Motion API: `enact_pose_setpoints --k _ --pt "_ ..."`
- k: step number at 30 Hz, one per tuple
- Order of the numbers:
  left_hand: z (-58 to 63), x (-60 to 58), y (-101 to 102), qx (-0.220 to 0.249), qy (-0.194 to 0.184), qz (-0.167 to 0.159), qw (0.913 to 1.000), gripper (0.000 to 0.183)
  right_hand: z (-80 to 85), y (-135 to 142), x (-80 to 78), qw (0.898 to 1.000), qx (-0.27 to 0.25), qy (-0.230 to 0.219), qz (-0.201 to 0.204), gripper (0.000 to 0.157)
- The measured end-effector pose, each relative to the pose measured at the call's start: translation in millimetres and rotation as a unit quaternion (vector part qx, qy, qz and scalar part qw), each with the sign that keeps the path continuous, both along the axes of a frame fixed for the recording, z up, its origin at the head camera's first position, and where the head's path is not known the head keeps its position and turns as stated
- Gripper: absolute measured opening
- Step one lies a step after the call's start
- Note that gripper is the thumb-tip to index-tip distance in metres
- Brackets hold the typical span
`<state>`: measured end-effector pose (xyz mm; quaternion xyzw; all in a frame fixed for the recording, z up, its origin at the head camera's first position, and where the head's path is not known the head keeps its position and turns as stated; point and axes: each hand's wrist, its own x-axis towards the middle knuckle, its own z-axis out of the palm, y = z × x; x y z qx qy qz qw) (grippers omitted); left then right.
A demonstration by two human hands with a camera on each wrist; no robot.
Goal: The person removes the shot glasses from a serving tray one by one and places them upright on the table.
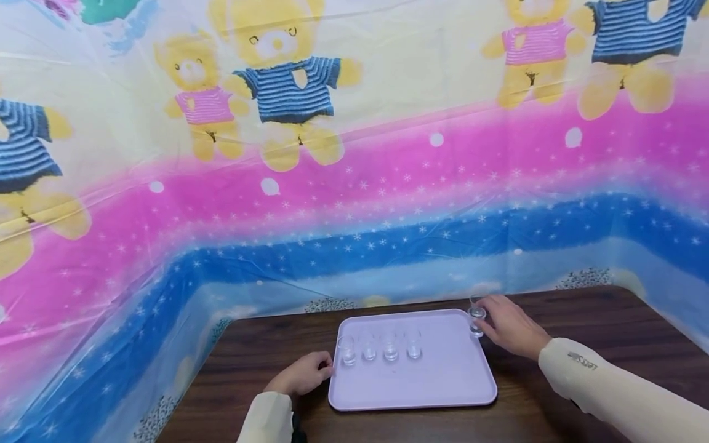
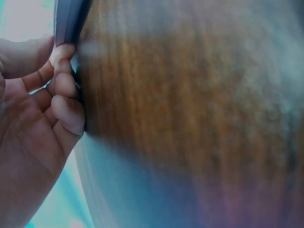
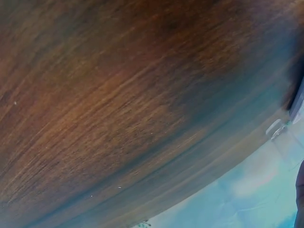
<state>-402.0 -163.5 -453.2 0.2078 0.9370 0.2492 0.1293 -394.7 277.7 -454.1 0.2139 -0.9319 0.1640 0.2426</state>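
Observation:
A light purple tray [image 1: 412,387] lies on the wooden table. Several small clear glasses [image 1: 390,352] with clear liquid low in them stand in a row on its left half. At the tray's left edge, my left hand [image 1: 304,374] pinches the rim; the left wrist view shows the thumb and curled fingers [image 2: 66,85] at the tray edge [image 2: 71,21]. My right hand [image 1: 509,326] holds another small clear glass [image 1: 476,326] between thumb and fingers, at the tray's upper right corner. In the right wrist view, only a dark sliver of that hand [image 3: 299,197] shows.
The dark wooden table [image 1: 604,363] extends to both sides of the tray, with rounded far corners. Close behind its far edge hangs a printed cloth [image 1: 388,184] with bears and pink and blue bands.

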Motion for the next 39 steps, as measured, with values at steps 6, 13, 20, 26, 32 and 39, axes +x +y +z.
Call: enact_pose_setpoints --k 6,13,20,26,32,39 --pt "-0.4 -0.4 -0.1 0.002 0.001 -0.002 1.0000 0.012 3.9 3.0 -0.3 0.999 -0.001 -0.023 -0.046 0.031" --pt "0.2 -1.2 1.3 0.004 -0.005 0.000 1.0000 0.012 0.9 6.4 -4.9 0.996 0.002 -0.049 -0.080 0.030" --pt "0.4 -1.9 1.4 0.007 0.001 -0.008 0.9999 0.013 0.8 8.0 -8.1 0.995 -0.002 -0.057 -0.085 0.030" --pt "2.0 -0.9 1.4 0.006 0.006 -0.011 0.9999 0.013 1.2 7.8 -9.5 0.994 -0.014 -0.065 -0.090 0.030" --pt "2.7 -0.1 1.4 0.004 0.005 -0.008 0.9999 0.013 5.8 6.6 -8.5 0.991 -0.023 -0.080 -0.101 0.036" --pt "2.1 0.6 1.0 0.006 -0.001 -0.006 1.0000 0.013 11.9 5.4 -6.3 0.994 -0.032 -0.060 -0.087 0.044"
